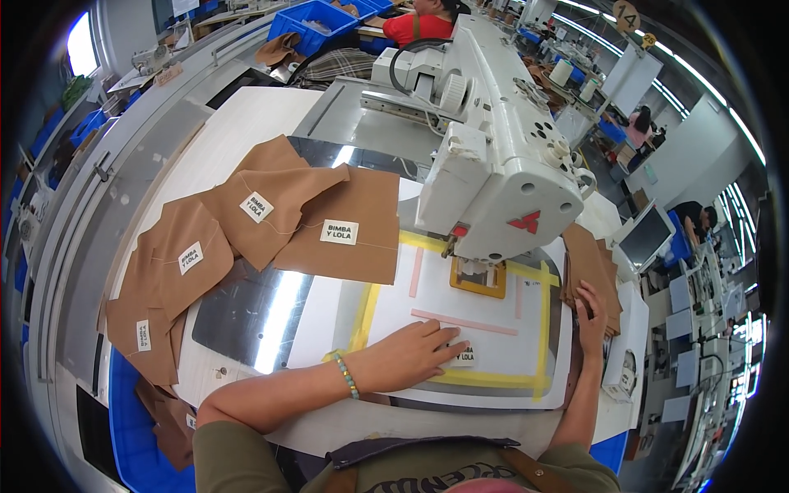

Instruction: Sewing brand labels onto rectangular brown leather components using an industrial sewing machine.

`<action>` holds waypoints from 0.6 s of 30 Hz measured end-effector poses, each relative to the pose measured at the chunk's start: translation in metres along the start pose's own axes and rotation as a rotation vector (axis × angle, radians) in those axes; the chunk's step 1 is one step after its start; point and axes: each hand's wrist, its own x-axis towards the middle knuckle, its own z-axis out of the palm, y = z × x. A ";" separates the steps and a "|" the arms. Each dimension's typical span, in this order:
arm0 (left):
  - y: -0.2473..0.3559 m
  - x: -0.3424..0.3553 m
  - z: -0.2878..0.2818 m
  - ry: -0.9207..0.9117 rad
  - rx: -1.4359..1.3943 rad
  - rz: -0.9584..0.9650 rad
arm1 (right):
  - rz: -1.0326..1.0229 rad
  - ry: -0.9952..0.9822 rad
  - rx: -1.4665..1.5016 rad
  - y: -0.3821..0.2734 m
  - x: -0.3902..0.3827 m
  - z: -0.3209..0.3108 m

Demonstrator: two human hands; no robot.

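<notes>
My left hand (415,353) rests with fingers apart on a small white printed label (464,356), which it partly covers. The label lies on a white template sheet (394,320) bordered with yellow tape and marked with pink strips. Above it, the sewing machine head (501,197) holds a yellow frame (477,289). My right hand (590,320), fingers loosely bent and apart, touches a stack of brown fabric pieces (588,263) at the right of the template. Several brown pieces (320,255) with white labels overlap on the left, over the metal plate and table.
Blue bins hold brown pieces at lower left (131,415) and at the back (304,29). A monitor (645,238) stands to the right. A person in red (415,29) is behind the machine; other people (699,222) work at the right.
</notes>
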 end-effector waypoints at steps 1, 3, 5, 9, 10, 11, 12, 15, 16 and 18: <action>0.000 0.000 0.000 0.002 0.006 0.001 | 0.011 -0.003 0.010 0.000 0.000 0.000; 0.000 0.000 0.000 0.003 0.008 0.001 | 0.023 -0.010 0.019 0.000 -0.001 -0.001; 0.000 0.000 0.000 -0.024 0.004 -0.013 | 0.034 -0.020 0.027 0.000 -0.001 -0.001; 0.001 0.001 -0.002 -0.041 -0.027 -0.020 | 0.032 -0.007 0.028 0.000 -0.001 -0.001; 0.002 0.001 -0.002 -0.040 -0.027 -0.019 | 0.037 -0.007 0.022 0.001 0.000 -0.001; 0.002 0.001 -0.003 -0.056 -0.027 -0.026 | 0.048 -0.023 0.017 0.001 0.000 -0.001; 0.002 0.001 -0.003 -0.039 -0.027 -0.018 | 0.041 -0.006 0.014 0.002 0.000 -0.001; 0.001 0.001 -0.003 -0.044 -0.020 -0.019 | 0.041 -0.008 0.009 0.003 0.000 -0.002; 0.001 0.001 -0.002 -0.022 -0.009 -0.011 | 0.025 -0.015 -0.004 0.003 0.000 -0.002; 0.001 0.001 -0.001 0.001 -0.003 -0.004 | 0.010 -0.025 -0.019 0.003 0.000 -0.003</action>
